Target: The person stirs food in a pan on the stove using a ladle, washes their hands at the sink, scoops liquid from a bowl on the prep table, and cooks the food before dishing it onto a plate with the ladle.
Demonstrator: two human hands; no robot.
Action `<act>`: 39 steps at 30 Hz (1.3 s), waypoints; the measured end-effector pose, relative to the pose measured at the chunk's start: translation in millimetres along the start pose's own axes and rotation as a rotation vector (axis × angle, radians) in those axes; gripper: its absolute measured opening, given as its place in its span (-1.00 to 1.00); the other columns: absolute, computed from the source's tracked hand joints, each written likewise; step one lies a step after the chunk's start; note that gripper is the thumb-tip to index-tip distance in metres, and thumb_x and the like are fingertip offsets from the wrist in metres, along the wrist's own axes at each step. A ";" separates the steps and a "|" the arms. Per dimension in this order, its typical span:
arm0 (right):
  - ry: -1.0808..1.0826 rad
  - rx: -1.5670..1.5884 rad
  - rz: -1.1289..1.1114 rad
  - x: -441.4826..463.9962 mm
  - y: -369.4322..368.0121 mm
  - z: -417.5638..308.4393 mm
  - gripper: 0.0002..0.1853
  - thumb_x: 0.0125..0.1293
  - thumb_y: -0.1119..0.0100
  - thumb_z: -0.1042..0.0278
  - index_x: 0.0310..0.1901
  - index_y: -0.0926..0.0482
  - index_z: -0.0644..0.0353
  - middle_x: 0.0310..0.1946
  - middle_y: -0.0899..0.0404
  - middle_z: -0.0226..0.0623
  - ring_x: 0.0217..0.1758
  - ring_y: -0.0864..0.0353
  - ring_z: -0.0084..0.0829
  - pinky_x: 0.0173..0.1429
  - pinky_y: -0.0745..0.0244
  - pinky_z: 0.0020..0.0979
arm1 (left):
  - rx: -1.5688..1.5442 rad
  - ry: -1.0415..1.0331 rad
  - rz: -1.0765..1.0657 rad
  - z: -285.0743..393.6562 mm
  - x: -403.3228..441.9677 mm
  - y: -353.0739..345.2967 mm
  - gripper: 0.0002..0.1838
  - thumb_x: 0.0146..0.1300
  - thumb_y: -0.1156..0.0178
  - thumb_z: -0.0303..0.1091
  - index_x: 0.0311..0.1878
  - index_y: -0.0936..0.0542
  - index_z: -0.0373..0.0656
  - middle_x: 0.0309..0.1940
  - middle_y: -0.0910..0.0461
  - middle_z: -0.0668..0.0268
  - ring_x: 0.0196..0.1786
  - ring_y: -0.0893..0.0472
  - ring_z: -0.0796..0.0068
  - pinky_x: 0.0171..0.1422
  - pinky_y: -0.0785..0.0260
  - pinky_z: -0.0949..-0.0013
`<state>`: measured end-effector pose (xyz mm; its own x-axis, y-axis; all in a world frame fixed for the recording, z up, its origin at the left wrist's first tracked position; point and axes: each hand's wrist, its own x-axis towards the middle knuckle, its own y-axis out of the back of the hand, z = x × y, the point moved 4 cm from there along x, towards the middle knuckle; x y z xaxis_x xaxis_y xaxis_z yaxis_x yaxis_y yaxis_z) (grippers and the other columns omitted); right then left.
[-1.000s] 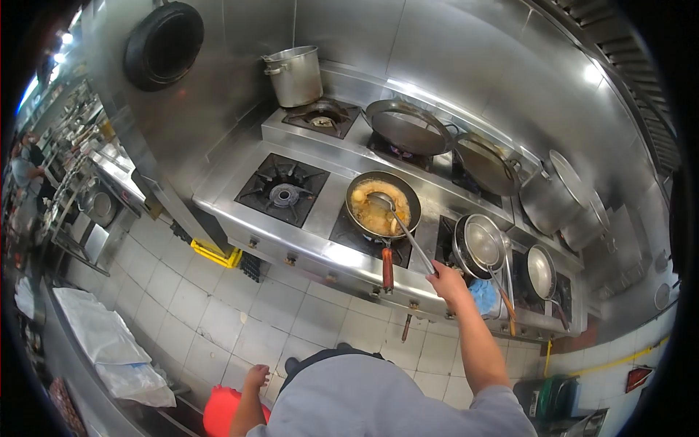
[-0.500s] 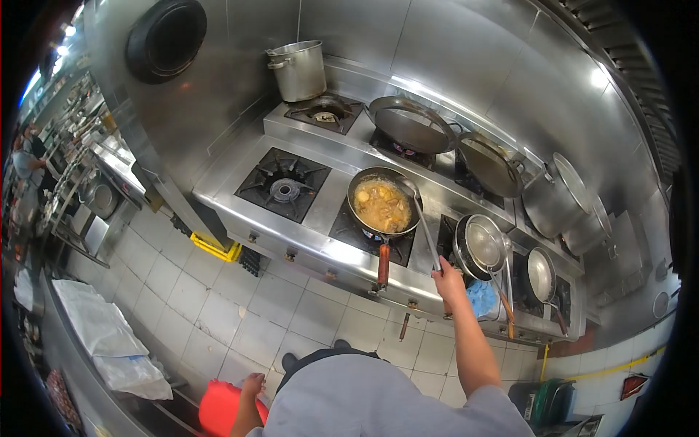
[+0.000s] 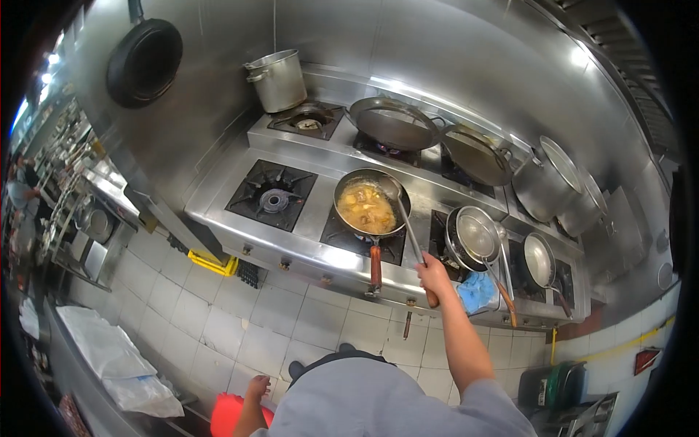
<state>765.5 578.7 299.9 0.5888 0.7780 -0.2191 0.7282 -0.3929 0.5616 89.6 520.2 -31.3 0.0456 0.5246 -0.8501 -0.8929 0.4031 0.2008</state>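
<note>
My right hand (image 3: 435, 277) is closed round the handle of a long metal ladle (image 3: 409, 227) with a wooden end. The ladle's bowl rests inside the far right side of a frying pan (image 3: 340, 191), at the edge of the food. Yellowish chunks in a bubbling brown sauce (image 3: 366, 209) fill the pan. Its wooden handle (image 3: 376, 269) points towards me, untouched, and blue flame shows beneath. My left hand (image 3: 257, 387) hangs low by my side, holding nothing visible, fingers loosely apart. A red plastic object (image 3: 226, 414) is near it, partly hidden by my arm.
Left of the pan is an unlit burner (image 3: 274, 199). Stacked pans (image 3: 477, 234), a blue cloth (image 3: 477, 291) and another pan (image 3: 539, 261) lie right. Behind stand woks (image 3: 393, 124) and tall pots (image 3: 547, 180). A counter with white sheets (image 3: 116, 357) is left.
The whole view has shifted slightly. The ladle's bowl sits a little further into the pan, and its wooden end now shows below my right hand. My left hand still hangs low.
</note>
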 end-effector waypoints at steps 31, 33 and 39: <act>-0.198 0.892 -0.445 -63.0 8.9 -31.1 -0.81 0.49 -0.15 0.34 0.04 -0.41 0.08 -0.42 -0.48 -0.44 -0.59 -0.44 -0.58 -0.55 -0.40 -0.52 | -0.092 -0.035 0.017 12.5 -1.1 -2.0 -0.59 0.40 -0.18 -0.13 0.18 -0.56 -0.18 -0.16 -0.68 0.24 -0.40 -0.64 0.40 -0.44 -0.48 0.32; -0.162 0.868 -0.442 -59.2 17.2 -26.6 -0.78 0.48 -0.15 0.37 0.09 -0.42 0.10 -0.43 -0.48 -0.44 -0.59 -0.45 -0.59 -0.55 -0.41 -0.52 | -0.072 -0.025 0.009 7.3 0.8 -4.4 -0.58 0.40 -0.18 -0.13 0.19 -0.56 -0.18 -0.16 -0.68 0.24 -0.40 -0.64 0.40 -0.44 -0.48 0.33; -0.060 0.765 -0.383 -58.0 37.8 -35.4 -0.68 0.43 -0.17 0.43 0.18 -0.44 0.14 -0.46 -0.50 -0.43 -0.62 -0.47 -0.59 -0.57 -0.41 -0.54 | -0.080 0.001 0.006 -0.4 4.0 -9.9 -0.58 0.40 -0.19 -0.13 0.20 -0.56 -0.17 -0.17 -0.69 0.22 -0.42 -0.65 0.37 -0.47 -0.47 0.33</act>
<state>746.4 536.0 362.1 0.2554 0.9060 -0.3376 0.9045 -0.3472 -0.2477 98.4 518.0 -36.9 0.0396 0.5256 -0.8498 -0.9262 0.3385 0.1662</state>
